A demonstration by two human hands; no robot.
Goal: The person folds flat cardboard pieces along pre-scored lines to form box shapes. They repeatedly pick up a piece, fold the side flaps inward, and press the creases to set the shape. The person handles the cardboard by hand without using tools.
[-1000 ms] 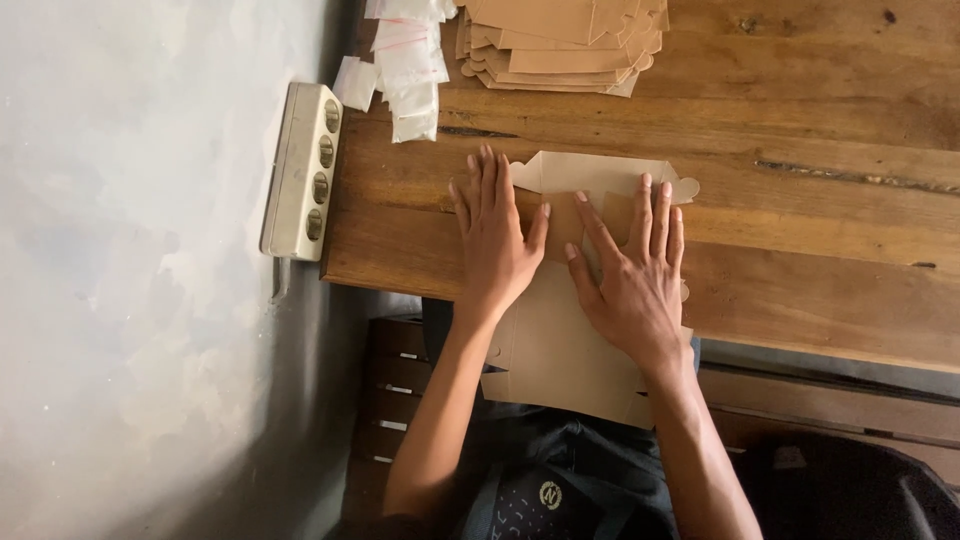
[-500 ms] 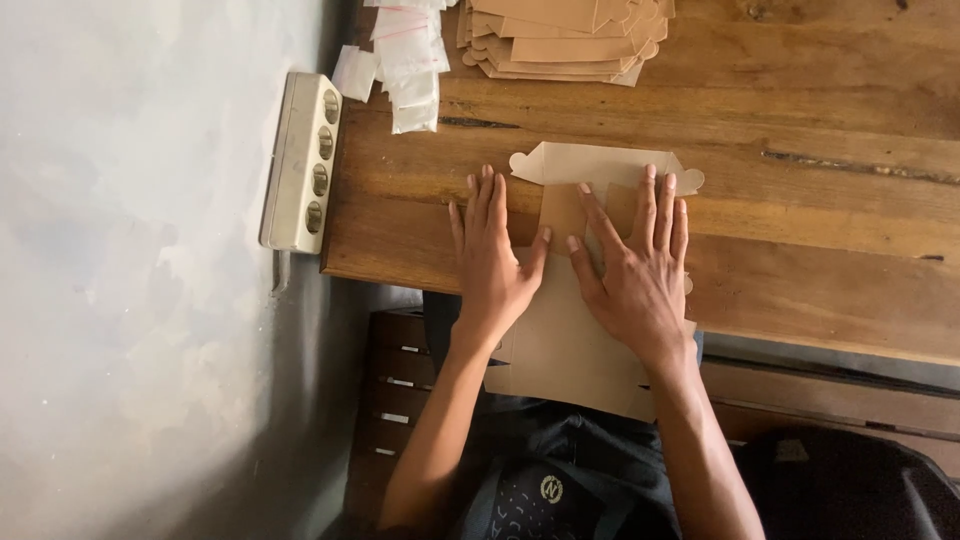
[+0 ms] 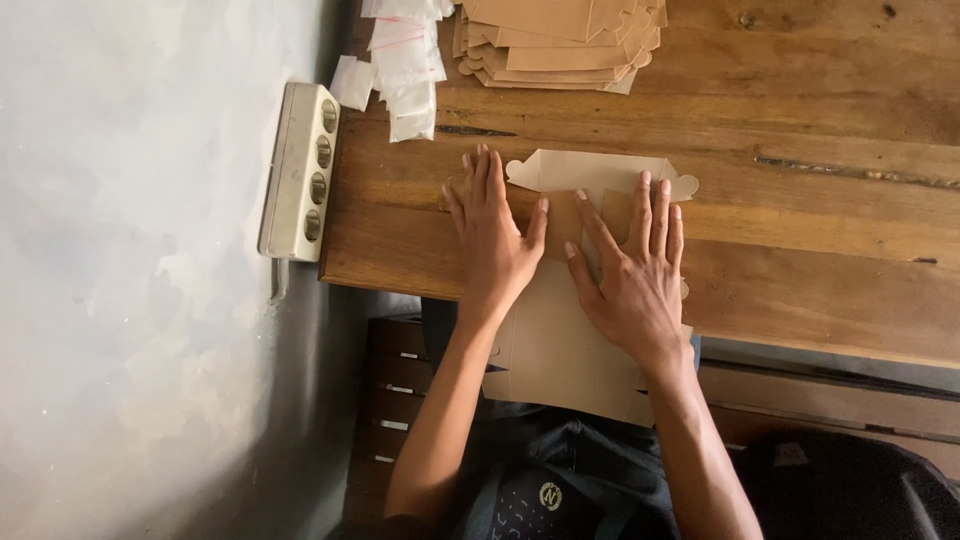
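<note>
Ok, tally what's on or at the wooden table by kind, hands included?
Hands: 2, left hand and right hand, both flat on the cardboard sheet
Cardboard sheet: 1
Cardboard stack: 1
Pile of plastic bags: 1
Power strip: 1
Total: 6

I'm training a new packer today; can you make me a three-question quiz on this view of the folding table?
1. True or false: both hands press flat on the cardboard blank.
2. What lies at the table's far edge, beside the small clear bags?
A. a stack of cardboard blanks
B. a roll of tape
C. scissors
3. Which hand lies nearer the power strip?

Key
1. True: the left hand and right hand lie palm down, fingers spread.
2. A, the stack of cardboard blanks.
3. The left hand.
</note>
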